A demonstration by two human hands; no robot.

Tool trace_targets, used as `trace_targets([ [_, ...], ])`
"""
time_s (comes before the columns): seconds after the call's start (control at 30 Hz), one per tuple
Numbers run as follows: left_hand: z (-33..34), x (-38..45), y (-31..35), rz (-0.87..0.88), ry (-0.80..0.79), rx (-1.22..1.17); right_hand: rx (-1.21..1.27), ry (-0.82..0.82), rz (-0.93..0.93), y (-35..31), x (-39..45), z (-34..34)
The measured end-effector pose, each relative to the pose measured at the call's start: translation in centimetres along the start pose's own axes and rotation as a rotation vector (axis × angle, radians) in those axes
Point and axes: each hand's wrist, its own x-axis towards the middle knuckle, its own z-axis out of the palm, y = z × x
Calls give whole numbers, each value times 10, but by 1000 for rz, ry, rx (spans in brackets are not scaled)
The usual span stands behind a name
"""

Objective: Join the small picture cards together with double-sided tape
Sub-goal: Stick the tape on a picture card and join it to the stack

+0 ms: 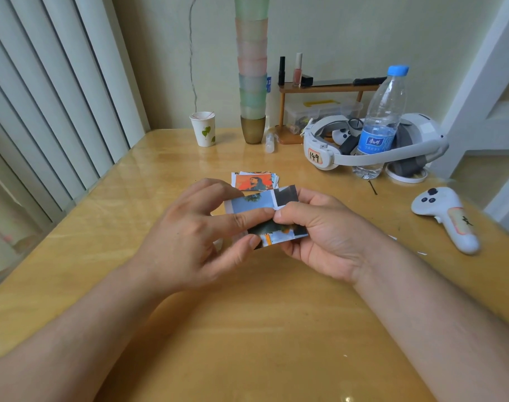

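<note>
Above the middle of the wooden table point(247, 329) both my hands hold a small sheet of joined picture cards point(252, 202), showing blue sky, a dark panel and foliage. My left hand point(189, 239) pinches its left and lower edge between forefinger and thumb. My right hand point(325, 236) grips the right side, thumb on top near the seam. A loose pile of picture cards point(254, 180), an orange one uppermost, lies on the table just beyond the hands. A tape roll point(407, 169) lies at the back right, partly behind a headset.
At the back stand a paper cup point(204, 129), a tall stack of coloured cups point(252, 82), a small wooden shelf point(325, 89), a white headset point(378, 146) and a water bottle point(382, 120). A white controller point(447, 217) lies right. Window blinds point(44, 97) run along the left edge.
</note>
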Motion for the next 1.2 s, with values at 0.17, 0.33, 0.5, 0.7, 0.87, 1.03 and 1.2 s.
trace_targets([
  [0.17,4,-3,1,-40,5,-58,124,-25,25,-1,-2,3],
  [0.33,3,-1,4,-26,3,-47,217,-52,61,-4,-5,4],
  [0.5,3,-2,5,-24,2,-62,288,-90,93,-3,-5,4],
  [0.7,6,-3,5,-3,-22,-77,344,-129,96,-7,-8,4],
  [0.87,11,-4,7,36,-46,-107,399,-138,83,-11,-11,6],
  [1.03,10,-4,8,22,-30,-92,366,-78,96,-10,-10,6],
  [1.2,10,-5,12,-58,87,-40,324,-43,142,-9,-10,8],
])
